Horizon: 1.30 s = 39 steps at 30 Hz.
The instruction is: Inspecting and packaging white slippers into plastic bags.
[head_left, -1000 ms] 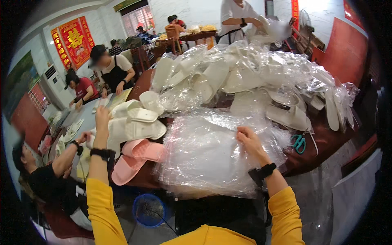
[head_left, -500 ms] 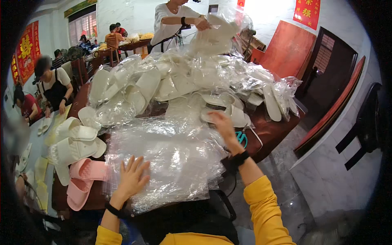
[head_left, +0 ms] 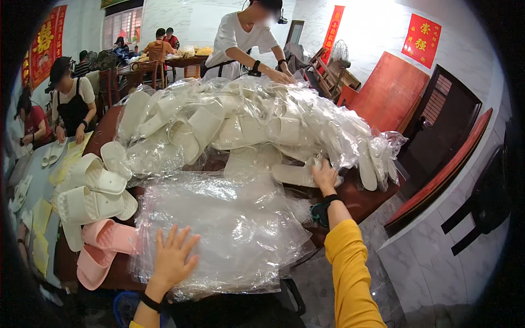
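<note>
While the left hand [head_left: 174,256] lies flat and open, fingers spread, on the near edge of a stack of clear plastic bags [head_left: 224,229], the right hand [head_left: 325,176] reaches to the far right corner of that stack and closes on a bagged white slipper [head_left: 295,175]. The stack rests on a dark wooden table [head_left: 361,199], directly before the person. Behind it rises a heap of bagged white slippers [head_left: 240,126]. To the left lie loose white slippers [head_left: 90,188] and a pink pair [head_left: 101,249]. At the far side, a person in white [head_left: 240,41] touches the heap with both hands.
</note>
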### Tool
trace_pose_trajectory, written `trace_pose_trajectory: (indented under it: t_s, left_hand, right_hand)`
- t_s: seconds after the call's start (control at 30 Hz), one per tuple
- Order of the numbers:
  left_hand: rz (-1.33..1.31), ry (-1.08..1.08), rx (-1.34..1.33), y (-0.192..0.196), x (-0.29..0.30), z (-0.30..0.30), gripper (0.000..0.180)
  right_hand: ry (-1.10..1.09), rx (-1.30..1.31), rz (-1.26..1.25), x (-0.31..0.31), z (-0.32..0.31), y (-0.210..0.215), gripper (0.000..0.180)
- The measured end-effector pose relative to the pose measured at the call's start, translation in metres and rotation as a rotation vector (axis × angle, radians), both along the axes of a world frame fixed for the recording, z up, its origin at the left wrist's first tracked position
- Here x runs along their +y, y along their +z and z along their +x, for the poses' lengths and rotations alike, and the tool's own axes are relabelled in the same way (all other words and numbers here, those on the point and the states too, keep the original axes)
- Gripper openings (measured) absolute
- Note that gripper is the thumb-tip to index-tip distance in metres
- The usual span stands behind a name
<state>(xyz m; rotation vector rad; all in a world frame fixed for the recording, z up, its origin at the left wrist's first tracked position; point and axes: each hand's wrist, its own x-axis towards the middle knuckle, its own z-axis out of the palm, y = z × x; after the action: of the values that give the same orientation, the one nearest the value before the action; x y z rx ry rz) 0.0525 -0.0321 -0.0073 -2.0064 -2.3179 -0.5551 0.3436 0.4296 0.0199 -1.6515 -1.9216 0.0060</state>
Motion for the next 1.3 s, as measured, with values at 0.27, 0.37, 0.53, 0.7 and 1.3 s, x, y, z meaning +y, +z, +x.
trace_pose_trajectory:
  t_s: [0.27, 0.37, 0.53, 0.7, 1.3]
  left_hand:
    - [0.077, -0.025, 0.013, 0.003, 0.001, 0.001, 0.051]
    - [0.074, -0.016, 0.035, 0.0, -0.001, 0.0, 0.051]
    - [0.073, 0.004, 0.035, -0.009, -0.001, -0.002, 0.051]
    - [0.155, 0.015, 0.108, -0.021, -0.004, -0.005, 0.051]
    - [0.149, 0.052, -0.878, -0.076, -0.045, -0.028, 0.06]
  right_hand:
    - [0.369, 0.316, -0.007, 0.04, 0.018, 0.108, 0.05]
    - [0.528, 0.832, -0.345, -0.03, -0.009, 0.169, 0.042]
    - [0.781, 0.927, -0.44, -0.145, -0.057, 0.234, 0.054]
    - [1.026, -0.019, 0.108, -0.185, -0.079, 0.157, 0.045]
    - [0.959, 0.336, -0.573, -0.207, -0.143, -0.015, 0.046]
